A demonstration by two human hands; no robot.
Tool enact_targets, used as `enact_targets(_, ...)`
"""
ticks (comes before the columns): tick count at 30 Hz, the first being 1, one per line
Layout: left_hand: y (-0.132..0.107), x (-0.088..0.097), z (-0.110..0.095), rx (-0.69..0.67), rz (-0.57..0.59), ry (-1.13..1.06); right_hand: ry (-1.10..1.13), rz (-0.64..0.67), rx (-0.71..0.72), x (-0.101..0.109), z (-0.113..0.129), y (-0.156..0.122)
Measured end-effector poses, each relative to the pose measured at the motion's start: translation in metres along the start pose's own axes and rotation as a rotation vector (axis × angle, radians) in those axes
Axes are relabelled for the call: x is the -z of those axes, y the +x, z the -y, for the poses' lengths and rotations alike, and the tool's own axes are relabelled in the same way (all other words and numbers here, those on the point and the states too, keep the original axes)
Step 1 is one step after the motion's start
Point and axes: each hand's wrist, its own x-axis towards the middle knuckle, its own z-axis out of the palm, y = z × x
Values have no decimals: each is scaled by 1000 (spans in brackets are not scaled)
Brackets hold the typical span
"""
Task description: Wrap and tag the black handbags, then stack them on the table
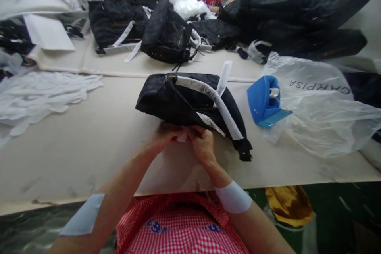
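A black handbag [178, 99] lies tilted on the table before me, its strap [214, 97] wrapped in white paper. My left hand [168, 133] and my right hand [202, 141] meet at the bag's near edge, fingers closed. Between them shows a small white slip [182, 137], pinched from both sides. The fingertips are partly hidden beneath the bag's edge. From the strap a white paper strip [224, 77] sticks up. White patches are stuck on both my forearms.
Right of the bag stands a blue tape dispenser [263, 101] beside a crumpled clear plastic bag [318, 103]. White strips [44, 95] are piled at left. Another black bag [166, 33] and a heap of dark bags [297, 16] lie farther back. Two people work across the table [113, 139].
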Motion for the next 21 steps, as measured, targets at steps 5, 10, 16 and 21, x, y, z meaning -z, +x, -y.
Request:
enact_targets(5,0,1,4,4,5,-39,30,-34,-14,-5,1,-1)
enact_targets(10,3,-3,6,5,-27,13,39,-9,-26,-4,-3,0)
enact_targets(16,7,-9,6,-12,-80,47,-7,-35,8,-2,-11,-1)
enact_targets(21,7,-12,8,-22,-95,11,171,38,-78,0,-1,-2)
